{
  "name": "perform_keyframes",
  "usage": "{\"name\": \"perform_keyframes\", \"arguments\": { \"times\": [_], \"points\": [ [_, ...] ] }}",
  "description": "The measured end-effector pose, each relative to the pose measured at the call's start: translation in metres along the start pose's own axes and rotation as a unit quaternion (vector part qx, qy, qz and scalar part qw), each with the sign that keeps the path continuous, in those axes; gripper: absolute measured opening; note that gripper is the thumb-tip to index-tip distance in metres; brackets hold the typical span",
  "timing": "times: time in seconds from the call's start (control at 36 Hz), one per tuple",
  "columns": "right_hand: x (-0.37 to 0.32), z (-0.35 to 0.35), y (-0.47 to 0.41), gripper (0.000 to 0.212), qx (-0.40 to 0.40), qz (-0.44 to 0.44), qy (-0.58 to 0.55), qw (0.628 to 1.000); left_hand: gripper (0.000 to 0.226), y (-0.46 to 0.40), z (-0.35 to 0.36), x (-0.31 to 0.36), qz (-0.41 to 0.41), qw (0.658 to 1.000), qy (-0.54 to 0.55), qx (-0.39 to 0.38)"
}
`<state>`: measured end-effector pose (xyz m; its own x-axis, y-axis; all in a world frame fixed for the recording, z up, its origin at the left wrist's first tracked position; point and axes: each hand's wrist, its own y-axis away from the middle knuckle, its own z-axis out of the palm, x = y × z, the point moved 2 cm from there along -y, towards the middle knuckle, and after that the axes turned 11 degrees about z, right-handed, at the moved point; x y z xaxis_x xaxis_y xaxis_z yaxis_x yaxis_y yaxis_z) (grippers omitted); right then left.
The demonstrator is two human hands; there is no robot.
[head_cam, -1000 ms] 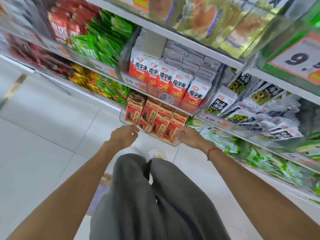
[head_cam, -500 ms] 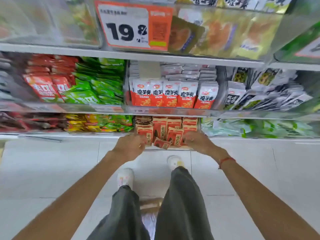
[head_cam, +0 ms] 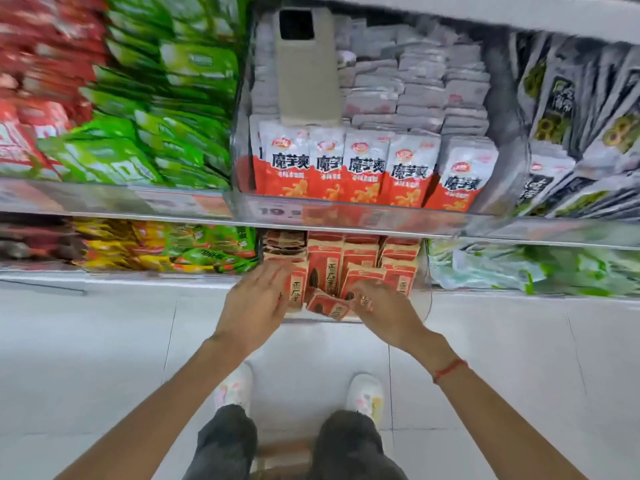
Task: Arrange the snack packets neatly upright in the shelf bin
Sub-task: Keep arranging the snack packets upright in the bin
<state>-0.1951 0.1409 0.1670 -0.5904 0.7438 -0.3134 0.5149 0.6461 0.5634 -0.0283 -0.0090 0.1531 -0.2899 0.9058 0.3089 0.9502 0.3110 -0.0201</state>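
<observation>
The clear shelf bin (head_cam: 424,304) on the lowest shelf holds several red and tan snack packets (head_cam: 325,261), standing upright in rows. One small packet (head_cam: 328,306) lies tilted at the bin's front. My left hand (head_cam: 254,306) reaches in at the front left, its fingers straight and touching the front-left upright packet (head_cam: 297,293). My right hand (head_cam: 382,311) is at the front right, its fingers curled and pinching the right end of the tilted packet. Motion blur softens the fingers.
Directly above hangs a clear bin of white and red packets (head_cam: 363,168) with a grey phone-like object (head_cam: 308,67) lying on top. Green packets (head_cam: 156,116) fill the left, black and white ones (head_cam: 571,133) the right. My shoes (head_cam: 366,396) stand on white floor tiles.
The view has swung to face the shelf and come closer. Both hands moved from the bin's front edge in among the packets; my left hand's fingers straightened, and my right hand closed on the tilted packet.
</observation>
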Motion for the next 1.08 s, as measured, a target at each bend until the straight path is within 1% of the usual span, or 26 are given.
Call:
{"name": "perform_keyframes", "arguments": {
  "times": [0.06, 0.11, 0.17, 0.25, 0.31, 0.39, 0.47, 0.58, 0.67, 0.72, 0.78, 0.83, 0.94, 1.03, 1.08],
  "points": [
    [0.006, 0.018, -0.011, 0.036, 0.012, -0.031, 0.018, 0.999, 0.05, -0.006, 0.028, -0.007, 0.016, 0.999, -0.01, 0.026],
    [0.011, 0.036, -0.022, 0.04, 0.035, -0.066, 0.029, 0.997, 0.057, -0.011, 0.049, -0.013, 0.028, 0.998, -0.033, 0.039],
    [0.014, 0.049, -0.033, 0.037, 0.096, -0.115, 0.028, 0.988, 0.06, -0.014, 0.068, -0.02, 0.027, 0.997, -0.051, 0.046],
    [0.017, 0.067, -0.045, 0.029, 0.205, -0.201, -0.013, 0.958, 0.058, -0.013, 0.09, -0.029, 0.043, 0.993, -0.065, 0.087],
    [0.023, 0.083, -0.056, 0.027, 0.24, -0.241, -0.025, 0.94, 0.059, -0.011, 0.102, -0.033, 0.059, 0.987, -0.066, 0.133],
    [0.028, 0.095, -0.069, 0.018, 0.299, -0.273, -0.036, 0.914, 0.059, -0.01, 0.115, -0.035, 0.07, 0.978, -0.057, 0.19],
    [0.029, 0.098, -0.077, 0.026, 0.351, -0.292, -0.014, 0.89, 0.057, -0.011, 0.122, -0.037, 0.084, 0.967, -0.069, 0.231],
    [0.032, 0.105, -0.084, 0.035, 0.367, -0.304, -0.015, 0.879, 0.054, -0.013, 0.129, -0.041, 0.103, 0.951, -0.091, 0.277],
    [0.036, 0.111, -0.088, 0.035, 0.378, -0.298, -0.037, 0.876, 0.053, -0.012, 0.137, -0.043, 0.114, 0.941, -0.114, 0.298],
    [0.034, 0.11, -0.087, 0.033, 0.37, -0.284, -0.04, 0.884, 0.052, -0.011, 0.138, -0.044, 0.111, 0.937, -0.113, 0.313],
    [0.03, 0.109, -0.081, 0.032, 0.338, -0.27, -0.044, 0.9, 0.05, -0.012, 0.138, -0.045, 0.11, 0.934, -0.115, 0.321],
    [0.026, 0.107, -0.071, 0.031, 0.329, -0.258, -0.023, 0.908, 0.052, -0.011, 0.138, -0.044, 0.114, 0.935, -0.136, 0.306],
    [0.019, 0.104, -0.053, 0.029, 0.371, -0.227, 0.055, 0.899, 0.067, -0.005, 0.136, -0.034, 0.112, 0.939, -0.204, 0.252],
    [0.014, 0.106, -0.045, 0.029, 0.357, -0.192, 0.054, 0.913, 0.07, 0.003, 0.128, -0.026, 0.084, 0.954, -0.192, 0.213],
    [0.012, 0.111, -0.036, 0.029, 0.336, -0.191, 0.026, 0.922, 0.069, 0.013, 0.122, -0.021, 0.063, 0.963, -0.17, 0.199]
  ]
}}
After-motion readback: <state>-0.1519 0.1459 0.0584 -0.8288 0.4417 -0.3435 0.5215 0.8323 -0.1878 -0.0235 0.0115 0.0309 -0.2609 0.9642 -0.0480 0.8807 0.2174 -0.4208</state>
